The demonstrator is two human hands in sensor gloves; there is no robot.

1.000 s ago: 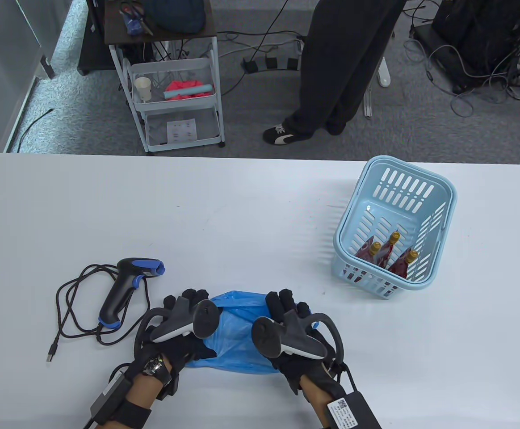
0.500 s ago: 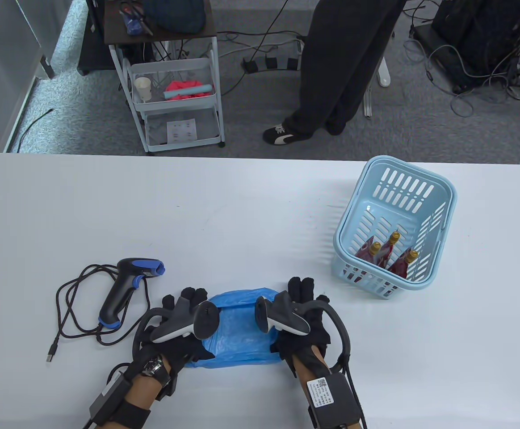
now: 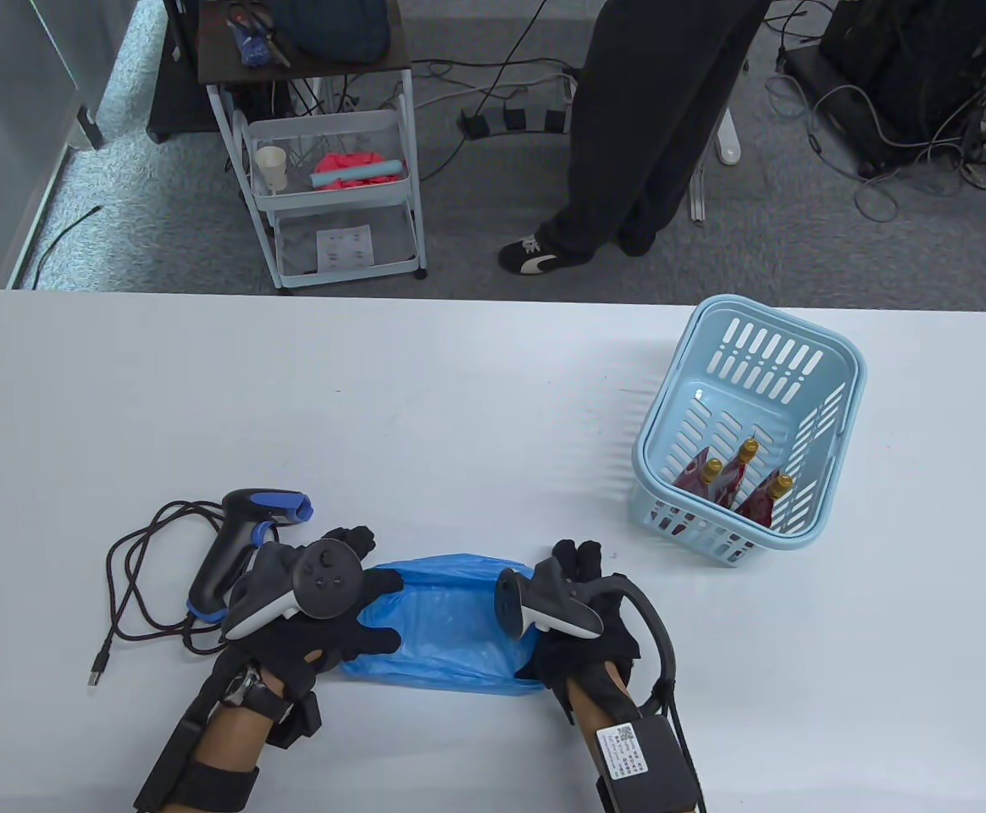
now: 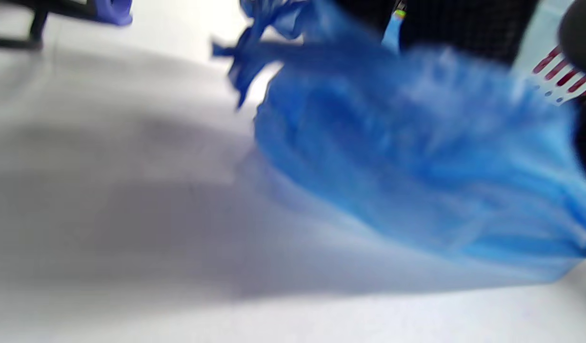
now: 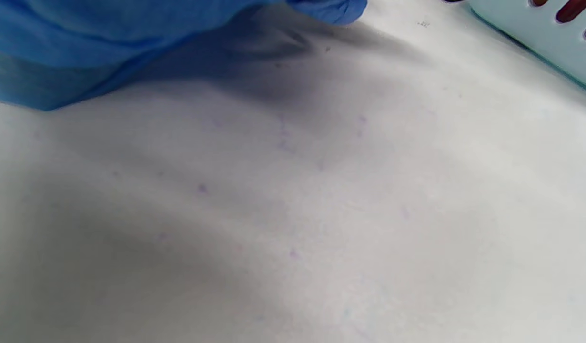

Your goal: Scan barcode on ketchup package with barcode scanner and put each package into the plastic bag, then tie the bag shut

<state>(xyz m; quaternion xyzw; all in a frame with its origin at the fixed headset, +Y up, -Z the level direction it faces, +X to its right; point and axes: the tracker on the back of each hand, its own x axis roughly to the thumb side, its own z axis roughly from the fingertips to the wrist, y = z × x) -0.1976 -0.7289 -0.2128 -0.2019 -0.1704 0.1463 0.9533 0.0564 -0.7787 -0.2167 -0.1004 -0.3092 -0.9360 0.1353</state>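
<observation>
A blue plastic bag (image 3: 451, 622) lies flat near the table's front edge; it shows blurred in the left wrist view (image 4: 417, 157) and at the top left of the right wrist view (image 5: 107, 38). My left hand (image 3: 349, 614) rests on the bag's left end, palm down, fingers spread and straight. My right hand (image 3: 578, 584) sits at the bag's right end with its fingers stretched forward; the tracker hides its palm. Three red ketchup packages (image 3: 734, 483) with gold caps stand in a light blue basket (image 3: 832, 373). The black and blue barcode scanner (image 3: 235, 546) lies just left of my left hand.
The scanner's black cable (image 3: 133, 584) loops on the table to the left. The basket stands at the right, its wall also in the right wrist view (image 5: 536, 38). A person's legs (image 3: 628, 152) and a white cart (image 3: 332, 186) are beyond the table's far edge.
My left hand turned palm down, spread its fingers and slid left toward the scanner. My right hand shifted right. The bag now lies wider and flatter between them.
</observation>
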